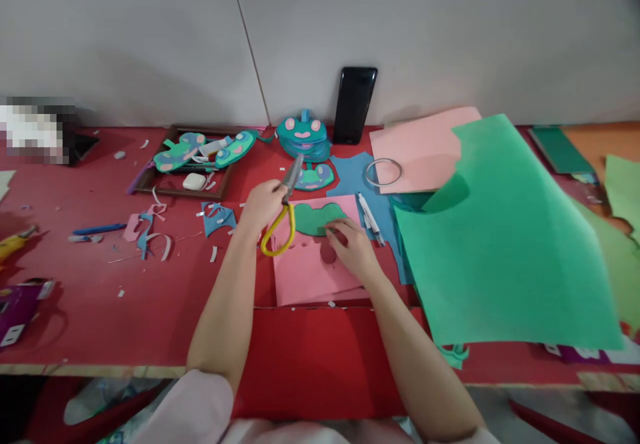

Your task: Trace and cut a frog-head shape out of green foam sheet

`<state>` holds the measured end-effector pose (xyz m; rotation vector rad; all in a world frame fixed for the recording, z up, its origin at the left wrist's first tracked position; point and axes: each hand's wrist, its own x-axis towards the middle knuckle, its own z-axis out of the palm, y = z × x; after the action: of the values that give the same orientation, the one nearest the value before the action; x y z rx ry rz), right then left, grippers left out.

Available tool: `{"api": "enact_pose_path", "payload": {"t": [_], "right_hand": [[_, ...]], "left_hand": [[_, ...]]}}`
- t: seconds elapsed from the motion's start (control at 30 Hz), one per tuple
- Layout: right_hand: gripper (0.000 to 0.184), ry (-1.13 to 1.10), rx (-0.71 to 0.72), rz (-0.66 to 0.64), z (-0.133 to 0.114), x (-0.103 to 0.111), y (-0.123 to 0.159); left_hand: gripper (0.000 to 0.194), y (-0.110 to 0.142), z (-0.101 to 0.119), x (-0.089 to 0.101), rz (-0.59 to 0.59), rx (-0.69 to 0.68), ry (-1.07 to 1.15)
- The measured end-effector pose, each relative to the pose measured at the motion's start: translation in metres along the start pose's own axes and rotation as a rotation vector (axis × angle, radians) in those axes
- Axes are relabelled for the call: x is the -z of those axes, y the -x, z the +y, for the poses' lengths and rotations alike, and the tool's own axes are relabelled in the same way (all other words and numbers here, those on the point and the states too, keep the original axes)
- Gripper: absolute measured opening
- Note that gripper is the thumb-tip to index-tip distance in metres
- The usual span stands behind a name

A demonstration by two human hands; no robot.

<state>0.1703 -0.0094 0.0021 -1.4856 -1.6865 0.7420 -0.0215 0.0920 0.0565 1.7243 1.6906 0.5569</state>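
My left hand (263, 205) is closed round yellow-handled scissors (284, 214), blades pointing up and away. My right hand (353, 247) rests fingers-down on a pink foam sheet (305, 274), its fingertips touching the edge of a green frog-head cut-out (316, 219) that lies on the pink sheet. The sheet has small holes cut near its top edge.
A big green sheet (505, 244) curls up at the right over a blue sheet (357, 177), a pen (369, 216) and a wire ring (383, 171). Finished frog faces (303, 134), a phone (355, 104) against the wall, a wooden tray (173, 187) and paper scraps (150, 231) lie behind and left.
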Motion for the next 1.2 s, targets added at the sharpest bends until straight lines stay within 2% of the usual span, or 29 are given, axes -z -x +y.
{"api": "enact_pose_path", "payload": {"t": [0.07,0.13,0.2,0.27,0.37,0.53,0.63,0.8,0.93,1.07,1.13,1.2], "right_hand": [[0.021,-0.031,0.0,-0.001,0.001,0.001,-0.001],[0.021,-0.04,-0.009,-0.009,0.003,0.001,-0.001],[0.021,-0.032,-0.018,-0.013,0.003,0.001,-0.001],[0.021,-0.02,-0.018,-0.011,0.003,0.0,-0.001],[0.02,-0.013,-0.003,-0.009,0.004,-0.001,0.0],[0.018,-0.015,0.001,0.011,0.007,-0.002,-0.001],[0.019,-0.027,-0.003,0.02,0.009,-0.003,-0.001],[0.018,-0.028,-0.013,0.034,0.009,-0.004,-0.001],[0.018,-0.031,-0.002,0.049,0.007,-0.004,0.001],[0.018,-0.031,-0.008,0.056,0.003,-0.003,0.001],[0.019,-0.037,-0.018,0.049,0.003,-0.001,0.0],[0.019,-0.049,-0.035,0.03,0.003,0.002,-0.002]], "left_hand": [[0.023,-0.004,-0.014,0.004,0.115,0.101,-0.181],[0.026,-0.007,-0.027,0.005,0.233,0.222,-0.267],[0.03,-0.009,-0.037,0.004,0.288,0.275,-0.287],[0.03,-0.009,-0.041,0.001,0.371,0.275,-0.33],[0.029,-0.006,-0.038,-0.007,0.496,0.202,-0.434],[0.037,-0.005,-0.033,-0.025,0.479,0.097,-0.459],[0.041,-0.007,-0.036,-0.028,0.484,0.071,-0.434],[0.039,-0.009,-0.046,-0.02,0.557,0.102,-0.385],[0.034,-0.013,-0.064,-0.008,0.628,0.083,-0.304],[0.032,-0.015,-0.078,0.002,0.564,0.04,-0.218],[0.032,-0.013,-0.072,0.003,0.555,0.011,-0.213],[0.033,-0.007,-0.055,0.0,0.56,-0.059,-0.211]]}}
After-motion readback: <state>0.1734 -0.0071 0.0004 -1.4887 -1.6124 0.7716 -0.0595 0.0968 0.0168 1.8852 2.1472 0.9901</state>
